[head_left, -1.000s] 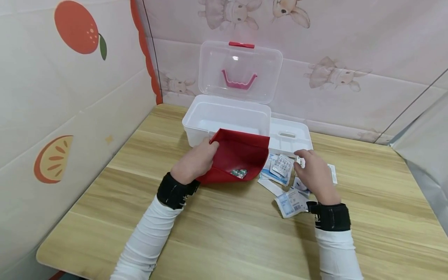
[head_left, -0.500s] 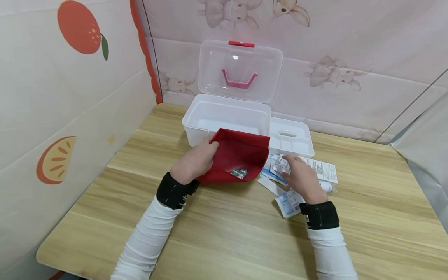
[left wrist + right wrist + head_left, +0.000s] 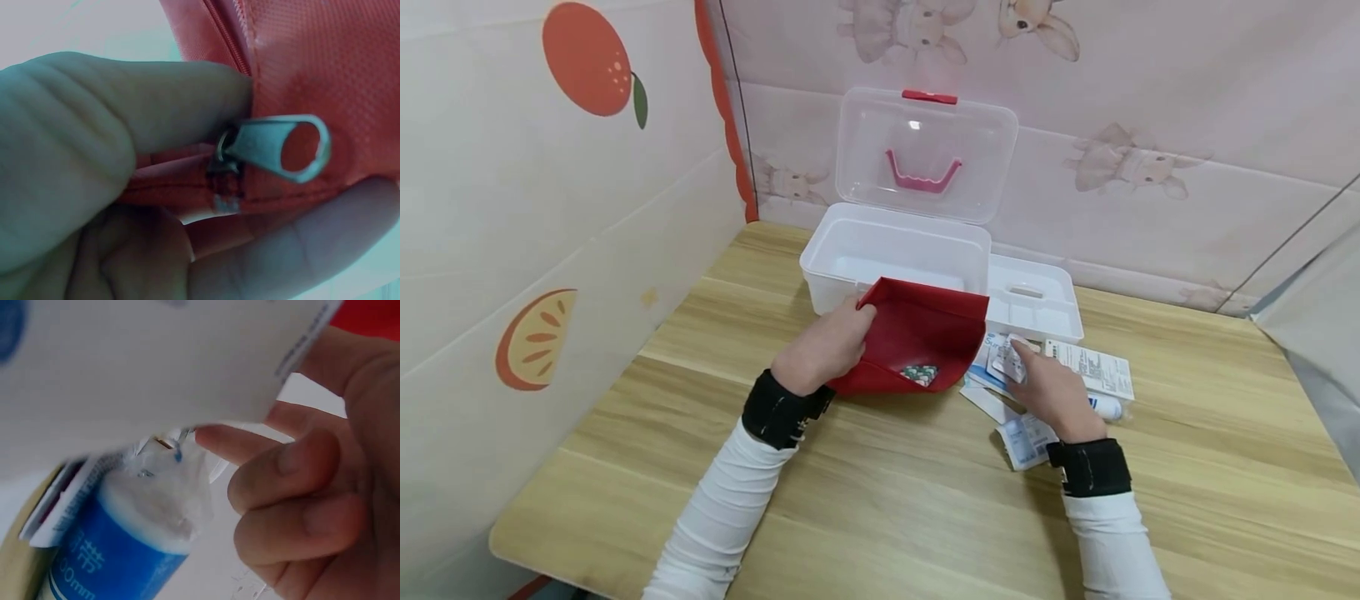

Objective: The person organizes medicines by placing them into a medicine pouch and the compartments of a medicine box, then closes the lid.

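My left hand [image 3: 827, 346] grips the left edge of a red zippered pouch [image 3: 925, 321], holding its mouth wide. In the left wrist view, a metal zipper pull [image 3: 281, 147] hangs between the thumb and a finger. A green and silver blister pack [image 3: 920, 374] lies inside the pouch. My right hand [image 3: 1056, 392] pinches a silver blister pack [image 3: 1006, 362] above a blue and white packet [image 3: 982, 367]. Its curled fingers show in the right wrist view, but a blurred white packet [image 3: 137, 375] close to the camera hides the fingertips' hold.
Behind the pouch stands a clear box [image 3: 895, 242] with its lid [image 3: 970, 158] raised. A white tray [image 3: 1045, 304] sits to its right. Near the right hand lie a printed white box [image 3: 1097, 371], a blue-labelled roll [image 3: 119, 544], a white strip [image 3: 987, 405] and a packet [image 3: 1026, 439].
My right hand has moved left from above the pile and has taken hold of the silver blister pack. The left hand keeps its grip on the pouch. The head view has shifted slightly.
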{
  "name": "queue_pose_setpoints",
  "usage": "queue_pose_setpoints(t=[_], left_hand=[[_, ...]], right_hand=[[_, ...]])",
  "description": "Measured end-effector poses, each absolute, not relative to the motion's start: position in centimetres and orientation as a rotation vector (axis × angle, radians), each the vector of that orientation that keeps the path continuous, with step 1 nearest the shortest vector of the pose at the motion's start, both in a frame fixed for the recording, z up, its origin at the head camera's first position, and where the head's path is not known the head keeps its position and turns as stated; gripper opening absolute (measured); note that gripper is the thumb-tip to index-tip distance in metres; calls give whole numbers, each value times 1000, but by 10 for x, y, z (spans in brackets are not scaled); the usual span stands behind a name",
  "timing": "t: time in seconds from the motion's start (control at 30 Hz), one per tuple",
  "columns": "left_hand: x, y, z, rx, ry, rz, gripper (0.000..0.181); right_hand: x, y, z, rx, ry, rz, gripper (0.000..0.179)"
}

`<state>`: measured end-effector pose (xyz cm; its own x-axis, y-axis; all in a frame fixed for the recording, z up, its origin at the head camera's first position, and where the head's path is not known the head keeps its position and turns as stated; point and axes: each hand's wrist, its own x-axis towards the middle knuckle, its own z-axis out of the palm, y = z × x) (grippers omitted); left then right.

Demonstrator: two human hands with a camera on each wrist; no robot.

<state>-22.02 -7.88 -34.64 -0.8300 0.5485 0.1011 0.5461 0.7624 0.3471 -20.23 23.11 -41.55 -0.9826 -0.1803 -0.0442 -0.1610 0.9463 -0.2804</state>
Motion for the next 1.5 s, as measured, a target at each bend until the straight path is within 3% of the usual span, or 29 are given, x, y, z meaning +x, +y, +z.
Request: queue_pose_setpoints(t=[0.63, 1.5], left_hand=[[-220, -79, -346, 895, 2938, 557, 22], [-221, -78, -345, 857, 2937, 512, 27]], right_hand=[[-204, 231, -419, -378, 3101, -419, 25], [-205, 227, -411, -477, 3328, -563, 20]])
